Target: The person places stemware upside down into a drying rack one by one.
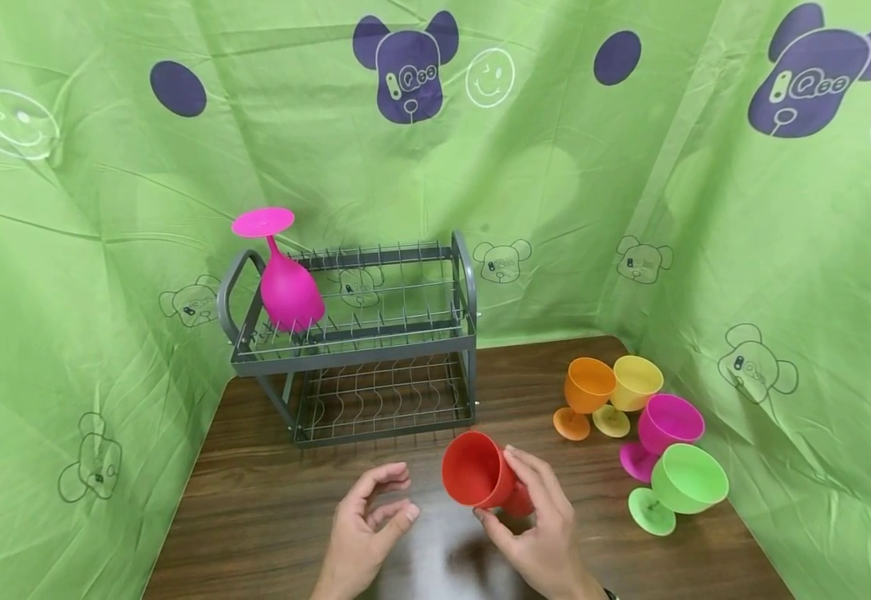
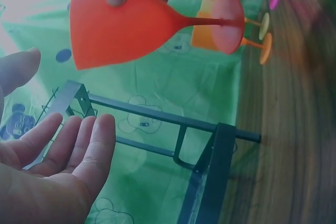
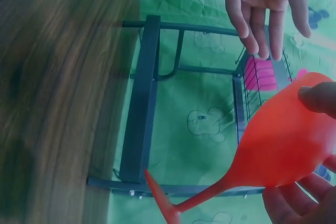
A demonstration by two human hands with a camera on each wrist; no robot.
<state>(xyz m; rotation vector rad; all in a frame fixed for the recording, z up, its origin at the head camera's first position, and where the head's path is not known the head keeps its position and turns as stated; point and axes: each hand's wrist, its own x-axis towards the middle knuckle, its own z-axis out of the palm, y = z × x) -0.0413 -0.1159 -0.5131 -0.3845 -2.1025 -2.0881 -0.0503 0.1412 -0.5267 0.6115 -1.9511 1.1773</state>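
Observation:
A red plastic goblet [image 1: 475, 469] is held above the table by my right hand [image 1: 543, 521], its thumb and fingers on either side of the bowl. In the left wrist view the goblet [image 2: 121, 27] shows its stem and round foot clear of the wood. My left hand [image 1: 371, 525] is to the left of the goblet, fingers loosely bent and apart from it, holding nothing. Beyond both hands stands a grey two-tier dish rack [image 1: 360, 354]. On its upper tier, at the left end, a pink goblet [image 1: 290, 287] leans upside down with its foot in the air.
To the right on the wooden table [image 1: 255, 500] stand an orange goblet [image 1: 588, 385], a yellow goblet [image 1: 638, 383], a magenta goblet [image 1: 668, 421] and a green goblet [image 1: 688, 479], close together. Green printed cloth [image 1: 555, 192] encloses the back and sides.

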